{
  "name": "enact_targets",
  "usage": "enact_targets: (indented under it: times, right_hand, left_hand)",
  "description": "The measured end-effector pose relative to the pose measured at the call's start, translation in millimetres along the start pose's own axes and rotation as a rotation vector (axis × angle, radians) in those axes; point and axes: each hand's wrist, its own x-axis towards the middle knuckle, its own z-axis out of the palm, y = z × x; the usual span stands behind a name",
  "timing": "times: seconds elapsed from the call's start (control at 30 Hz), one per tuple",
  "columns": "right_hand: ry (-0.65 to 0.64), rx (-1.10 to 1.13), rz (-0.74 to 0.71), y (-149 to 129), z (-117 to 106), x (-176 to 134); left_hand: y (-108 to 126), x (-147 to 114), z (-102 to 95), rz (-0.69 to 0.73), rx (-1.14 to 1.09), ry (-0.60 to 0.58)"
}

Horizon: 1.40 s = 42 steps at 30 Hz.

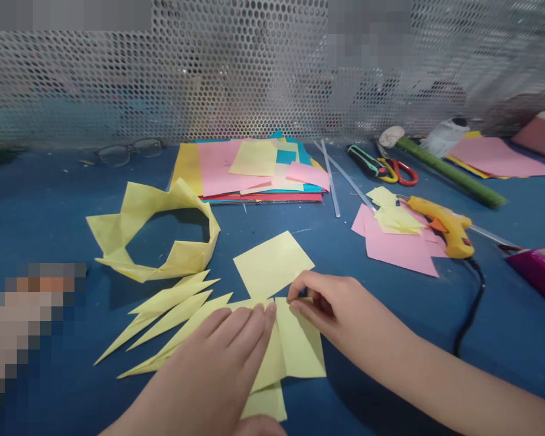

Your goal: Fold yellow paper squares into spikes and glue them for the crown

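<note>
From the head view, the right hand (332, 298) pinches the far edge of a yellow sheet (303, 345). The part showing lies on that hand's near side, longest front to back. The left hand (229, 348) lies flat, gripping nothing I see, on paper (267, 364) just left. The counter (413, 297) is blue, with a holey metal screen (254, 85) behind.

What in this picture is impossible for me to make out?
All in the head view:
Part of the creased yellow paper: hidden by the left hand.
Black cord's far end: hidden by the right forearm.
Purple object: cut off by the right edge.
Things behind the perforated screen: blurred, obscured by its metal.
</note>
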Motion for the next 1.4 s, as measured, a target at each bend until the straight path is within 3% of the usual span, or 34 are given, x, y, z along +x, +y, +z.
enact_targets:
  times: [0.33, 0.53, 0.87, 1.13, 1.4]
  right_hand:
    - [0.007, 0.012, -0.013, 0.5, 1.0, -0.6]
    - [0.141, 0.071, -0.100, 2.5, -1.0, 3.9]
    - [-0.009, 0.054, 0.012, -0.1, -2.1, 1.5]
    - [-0.037, 0.025, -0.009, -1.3, -3.4, 1.0]
    - [-0.011, 0.015, -0.048, -1.5, -4.2, 2.5]
  left_hand:
    - [1.4, -2.6, -1.4, -0.018, 0.027, 0.039]
    - [2.7, -1.0, 4.3, -0.070, 0.085, 0.025]
    - [7.3, -7.3, 10.5, -0.068, 0.114, 0.043]
    - [2.9, -7.5, 5.4, -0.051, 0.092, -0.031]
    - [6.7, -8.6, 1.4, -0.062, 0.079, 0.009]
